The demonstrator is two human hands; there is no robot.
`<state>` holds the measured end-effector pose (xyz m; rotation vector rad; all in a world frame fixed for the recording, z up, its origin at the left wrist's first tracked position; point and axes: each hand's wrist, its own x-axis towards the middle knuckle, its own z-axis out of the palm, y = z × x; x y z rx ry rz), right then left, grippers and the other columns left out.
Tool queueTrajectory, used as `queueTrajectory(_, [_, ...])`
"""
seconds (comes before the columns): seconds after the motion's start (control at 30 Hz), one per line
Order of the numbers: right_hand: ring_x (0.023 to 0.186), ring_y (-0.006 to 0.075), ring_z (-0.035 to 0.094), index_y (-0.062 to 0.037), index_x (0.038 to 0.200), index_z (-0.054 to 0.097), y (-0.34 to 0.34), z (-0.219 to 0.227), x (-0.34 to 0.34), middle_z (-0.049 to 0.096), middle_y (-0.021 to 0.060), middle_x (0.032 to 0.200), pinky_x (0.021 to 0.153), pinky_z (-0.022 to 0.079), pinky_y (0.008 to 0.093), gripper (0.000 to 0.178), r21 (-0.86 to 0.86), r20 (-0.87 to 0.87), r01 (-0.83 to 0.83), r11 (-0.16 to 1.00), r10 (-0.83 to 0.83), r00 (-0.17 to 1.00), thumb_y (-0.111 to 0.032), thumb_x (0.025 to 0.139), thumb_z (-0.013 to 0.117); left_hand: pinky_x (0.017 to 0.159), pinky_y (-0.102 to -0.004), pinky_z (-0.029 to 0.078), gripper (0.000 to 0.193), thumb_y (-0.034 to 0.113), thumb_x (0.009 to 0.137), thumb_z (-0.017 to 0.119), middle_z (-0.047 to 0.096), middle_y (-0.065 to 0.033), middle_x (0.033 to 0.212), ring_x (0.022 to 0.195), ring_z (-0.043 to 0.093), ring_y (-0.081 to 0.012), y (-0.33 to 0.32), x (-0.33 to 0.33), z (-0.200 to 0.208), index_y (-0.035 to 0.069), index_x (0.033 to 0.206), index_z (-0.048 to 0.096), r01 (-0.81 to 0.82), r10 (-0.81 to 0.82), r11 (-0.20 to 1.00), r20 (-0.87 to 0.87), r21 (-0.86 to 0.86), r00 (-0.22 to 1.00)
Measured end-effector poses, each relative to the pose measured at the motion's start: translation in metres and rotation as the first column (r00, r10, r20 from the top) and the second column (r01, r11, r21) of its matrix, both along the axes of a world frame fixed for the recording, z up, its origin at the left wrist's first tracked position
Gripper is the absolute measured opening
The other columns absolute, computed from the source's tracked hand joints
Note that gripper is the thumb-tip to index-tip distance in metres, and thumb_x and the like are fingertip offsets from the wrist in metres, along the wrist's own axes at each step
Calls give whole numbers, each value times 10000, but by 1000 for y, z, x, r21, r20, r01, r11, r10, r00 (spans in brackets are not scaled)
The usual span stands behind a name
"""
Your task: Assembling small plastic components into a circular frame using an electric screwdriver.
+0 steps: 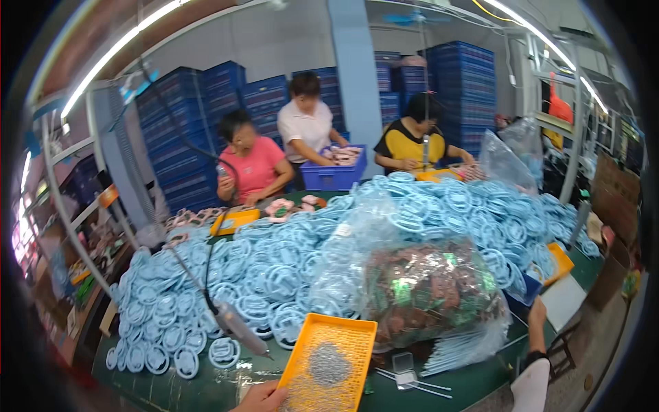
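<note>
My left hand (262,397) grips the near left edge of a yellow plastic tray (360,343), its thumb over the rim. A heap of tiny silvery metal pieces (329,364) lies in the tray, likely screws, too small to be sure. At the right, my right hand (537,317) is stretched out beside a dark blue bin (527,288) and a white sheet (564,303); its fingers are too indistinct to show whether they hold anything. Left of the tray hangs a grey powered screwdriver (240,329), its tip pointing down at the green table (206,384).
Light blue round plastic parts (268,268) are piled across the table. A clear bag of brown and green parts (432,292) stands beyond the tray, near white sticks (456,350) and a small clear box (405,371). Three people work opposite, near a blue crate (334,180).
</note>
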<state>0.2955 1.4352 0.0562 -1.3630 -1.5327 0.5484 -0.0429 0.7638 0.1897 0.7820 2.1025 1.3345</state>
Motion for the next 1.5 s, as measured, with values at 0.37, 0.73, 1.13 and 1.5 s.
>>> queueTrajectory(0.37, [867,388,484,-10,813,510,-103,46,6,501,204,875,754,408,479,82,105,786,-332,937,126,605,-86,790,530,707,-249,446,303,214,941,478,607,-11,884,792,524,-75,-19,-4,2,-35,1063,601,-32,42,996,113,-87,993])
queueTrajectory(0.73, [900,357,506,-24,910,528,-151,87,11,538,165,889,789,415,422,295,-103,670,-471,876,411,618,-265,783,644,704,-244,451,295,171,940,472,623,-33,898,786,549,-87,-35,-8,-3,-66,1063,596,-65,55,997,233,33,971])
queueTrajectory(1.13, [800,355,470,-26,770,525,-181,71,35,502,171,800,713,387,429,195,-52,734,-616,786,448,510,-183,765,641,678,-242,423,256,160,924,492,590,-1,861,756,503,-69,-41,9,10,-28,1056,602,-13,7,1000,177,28,984])
queueTrajectory(1.5, [693,353,551,5,862,440,-253,80,69,523,190,722,627,445,427,157,-258,757,-284,923,376,535,-145,893,470,667,-246,422,249,169,926,502,589,-22,842,749,497,-69,-68,-3,5,-42,1003,610,49,-74,989,181,138,981])
